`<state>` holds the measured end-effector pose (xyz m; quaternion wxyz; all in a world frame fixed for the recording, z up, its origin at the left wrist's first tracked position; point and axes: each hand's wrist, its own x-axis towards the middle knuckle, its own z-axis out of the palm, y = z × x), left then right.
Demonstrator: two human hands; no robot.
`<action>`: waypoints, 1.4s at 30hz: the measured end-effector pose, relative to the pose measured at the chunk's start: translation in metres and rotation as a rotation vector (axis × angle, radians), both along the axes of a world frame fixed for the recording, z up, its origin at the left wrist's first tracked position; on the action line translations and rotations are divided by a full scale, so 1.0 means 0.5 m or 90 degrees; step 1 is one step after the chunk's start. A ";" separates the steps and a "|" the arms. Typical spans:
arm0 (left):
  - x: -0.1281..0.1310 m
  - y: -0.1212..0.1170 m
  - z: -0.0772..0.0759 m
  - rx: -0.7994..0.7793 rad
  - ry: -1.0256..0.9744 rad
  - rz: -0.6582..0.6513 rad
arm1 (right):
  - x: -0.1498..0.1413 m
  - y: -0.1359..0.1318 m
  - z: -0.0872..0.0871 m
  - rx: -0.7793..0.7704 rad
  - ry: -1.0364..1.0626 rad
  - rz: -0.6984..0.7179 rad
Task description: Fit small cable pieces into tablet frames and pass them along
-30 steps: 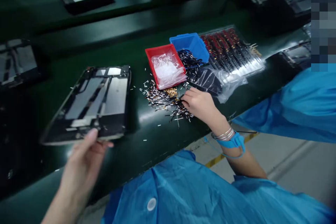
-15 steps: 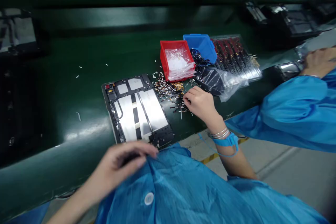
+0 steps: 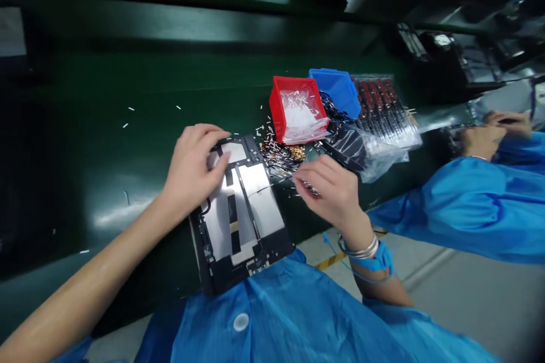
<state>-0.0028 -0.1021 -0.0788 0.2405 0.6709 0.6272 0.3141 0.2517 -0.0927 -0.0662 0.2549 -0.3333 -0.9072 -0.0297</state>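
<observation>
Hands work close together over the green surface. The left hand lies open, fingers spread and pressing flat on a tablet's inner housing, which sits askew with its near edge against the person's blue smock; the press looks meant to steady it. The right hand curls narrow, its fingertips apparently pinching a few black-and-silver strips at the edge of a loose heap of small parts just beside the housing. That heap lies in front of a red plastic bin and a blue bin, all within short reach, with a clear tray of red-and-black strips behind. A blue wrist strap circles the right wrist, probably for static grounding. A co-worker's hands work off to the right.
</observation>
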 end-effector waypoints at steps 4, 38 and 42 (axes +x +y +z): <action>0.026 -0.021 0.017 -0.290 -0.399 -0.186 | -0.063 0.006 -0.010 0.048 -0.012 0.106; 0.047 -0.033 0.010 -0.373 -0.563 -0.030 | -0.126 -0.003 -0.022 0.089 0.197 0.007; 0.050 -0.034 0.003 -0.352 -0.622 -0.037 | -0.140 -0.012 -0.037 0.069 0.177 0.053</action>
